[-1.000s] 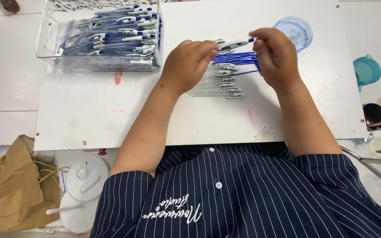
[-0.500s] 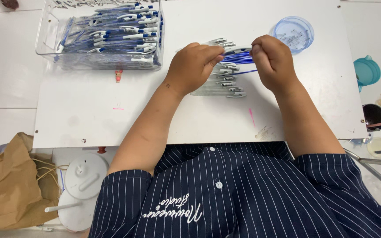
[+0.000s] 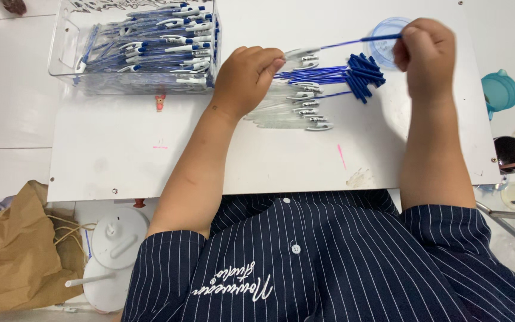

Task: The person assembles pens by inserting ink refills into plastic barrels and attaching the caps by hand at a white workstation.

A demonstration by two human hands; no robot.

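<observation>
A thin blue pen refill [image 3: 353, 42] is being pinched at its right end by the closed right hand [image 3: 425, 52], while a clear pen barrel [image 3: 300, 53] is being gripped by the left hand's [image 3: 247, 77] fingertips over the white desk [image 3: 281, 155]. The refill could be bent if misaligned with the barrel, and the loose refills [image 3: 335, 76] and barrels [image 3: 293, 113] lying beneath could be scattered by a brushing wrist.

A white counter [image 3: 120, 167] carries a clear bin of pens [image 3: 138, 45] far left, loose pen barrels [image 3: 296, 113], blue refills [image 3: 362, 80] and a clear lid [image 3: 385, 33] far right.
</observation>
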